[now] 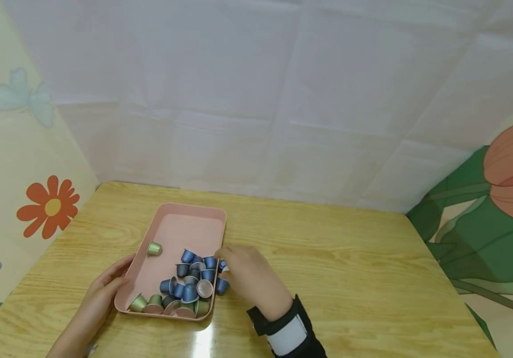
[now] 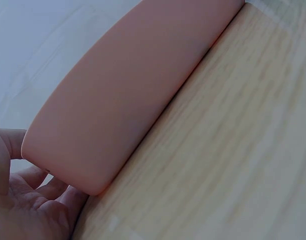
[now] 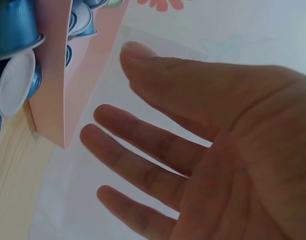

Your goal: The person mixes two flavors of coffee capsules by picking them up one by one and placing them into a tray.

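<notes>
A pink tray (image 1: 184, 228) lies on the wooden table, with coffee capsules in blue, green and dark grey heaped towards its near end. One green capsule (image 1: 154, 248) lies apart by the left wall. My left hand (image 1: 106, 286) holds the tray's left side, its fingers at the outer wall (image 2: 113, 100). Beyond the tray's right wall are more blue capsules, one of them (image 1: 222, 286) near the front corner. My right hand (image 1: 249, 273) hovers beside that wall; in the right wrist view its fingers (image 3: 143, 175) are spread with nothing between them.
The wooden table (image 1: 328, 263) stretches away to the right of the tray. A white sheet (image 1: 247, 99) hangs behind it, with flower-printed panels (image 1: 498, 238) at either side. My right wrist wears a black band (image 1: 289, 325).
</notes>
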Available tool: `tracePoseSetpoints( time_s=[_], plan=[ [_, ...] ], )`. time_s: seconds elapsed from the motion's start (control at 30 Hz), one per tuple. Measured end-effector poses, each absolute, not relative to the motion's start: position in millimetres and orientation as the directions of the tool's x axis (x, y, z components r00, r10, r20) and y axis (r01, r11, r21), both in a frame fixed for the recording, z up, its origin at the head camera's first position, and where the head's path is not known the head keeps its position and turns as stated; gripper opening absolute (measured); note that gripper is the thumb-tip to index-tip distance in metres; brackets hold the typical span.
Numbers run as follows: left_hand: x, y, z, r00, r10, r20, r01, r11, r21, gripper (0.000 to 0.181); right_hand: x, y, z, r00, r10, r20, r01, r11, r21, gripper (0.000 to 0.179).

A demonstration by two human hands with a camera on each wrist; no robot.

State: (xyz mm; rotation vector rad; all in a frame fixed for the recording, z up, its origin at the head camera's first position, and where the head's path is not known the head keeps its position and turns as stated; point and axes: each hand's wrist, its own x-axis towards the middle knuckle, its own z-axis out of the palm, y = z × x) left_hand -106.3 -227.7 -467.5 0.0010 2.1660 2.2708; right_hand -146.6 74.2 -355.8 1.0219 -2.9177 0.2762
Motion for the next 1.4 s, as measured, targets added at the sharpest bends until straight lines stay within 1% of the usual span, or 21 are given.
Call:
tracePoseSetpoints(
  time_s=[0.1, 0.23, 0.37, 0.5, 0.73, 0.87, 1.07, 1.3, 1.4],
  plan=[
    [-106, -228, -467, -1.0, 0.001, -0.01, -0.01, -0.035, 0.999, 0.053, -148, 80, -356, -0.812, -0.579, 0.071, -0.581, 0.791, -0.195, 0.036],
    [-106, -228, -467, -1.0, 0.003, -0.01, -0.01, -0.037, 0.999, 0.053, -151, 87, -359, -0.86, -0.51, 0.005, -0.498, 0.838, -0.224, 0.037],
    [-105, -227, -467, -1.0, 0.01, 0.012, 0.011, -0.064, 0.998, 0.05, -155, 91, -363, -0.886, -0.463, -0.033, -0.447, 0.87, -0.208, 0.038],
    [-105, -227, -467, -1.0, 0.01, 0.018, 0.017, -0.074, 0.997, 0.049, -158, 93, -366, -0.892, -0.45, -0.046, -0.433, 0.879, -0.198, 0.039],
    [-107, -228, -467, -1.0, -0.002, -0.012, -0.012, -0.041, 0.999, 0.054, -160, 94, -372, -0.903, -0.42, -0.092, -0.387, 0.888, -0.25, 0.038],
    [-107, -228, -468, -1.0, 0.001, 0.0, 0.0, -0.046, 0.999, 0.053, -160, 94, -376, -0.907, -0.408, -0.106, -0.375, 0.896, -0.236, 0.034],
    [-106, -228, -468, -1.0, -0.001, 0.002, 0.002, -0.056, 0.998, 0.051, -165, 94, -382, -0.912, -0.39, -0.129, -0.353, 0.905, -0.239, 0.016],
    [-106, -228, -468, -1.0, -0.005, -0.018, -0.018, -0.055, 0.998, 0.052, -167, 94, -387, -0.906, -0.4, -0.139, -0.363, 0.902, -0.235, 0.021],
    [-107, -227, -467, -1.0, -0.001, -0.012, -0.012, -0.049, 0.999, 0.053, -167, 95, -387, -0.908, -0.397, -0.137, -0.358, 0.902, -0.243, 0.012]
  ],
)
